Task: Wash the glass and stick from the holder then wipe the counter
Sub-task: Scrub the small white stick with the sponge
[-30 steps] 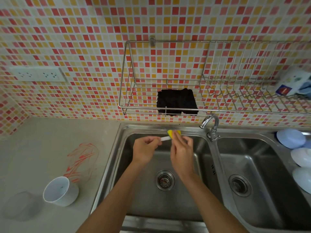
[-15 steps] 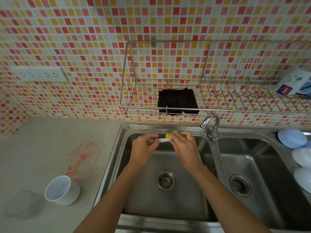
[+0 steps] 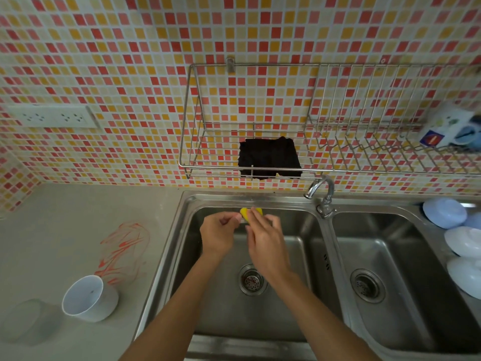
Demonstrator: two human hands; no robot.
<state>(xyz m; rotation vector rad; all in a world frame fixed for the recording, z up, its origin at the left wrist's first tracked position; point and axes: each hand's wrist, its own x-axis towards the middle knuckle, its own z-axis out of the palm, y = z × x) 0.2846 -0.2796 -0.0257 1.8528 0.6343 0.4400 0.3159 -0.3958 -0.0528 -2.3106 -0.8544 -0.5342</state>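
Both hands are over the left sink basin [image 3: 294, 259]. My left hand [image 3: 220, 237] pinches one end of a thin pale stick, which is almost fully hidden between the hands. My right hand [image 3: 265, 241] is closed on a yellow sponge [image 3: 244, 212] wrapped around the stick. A clear glass [image 3: 22, 323] lies on the counter at the far left, next to a white cup-shaped holder [image 3: 89, 298] tipped on its side. Red scribble marks [image 3: 122, 252] stain the grey counter [image 3: 78, 217].
A wire rack [image 3: 325, 168] on the tiled wall holds a black cloth [image 3: 269, 157] and a printed packet [image 3: 447, 128]. The tap [image 3: 321, 192] stands between the two basins. Pale blue and white bowls [image 3: 458, 233] sit upside down at the right. A wall socket [image 3: 52, 117] is at the left.
The hands have shifted slightly towards the back of the basin. The right hand has slid along the stick towards the left hand, and the stick's white length no longer shows.
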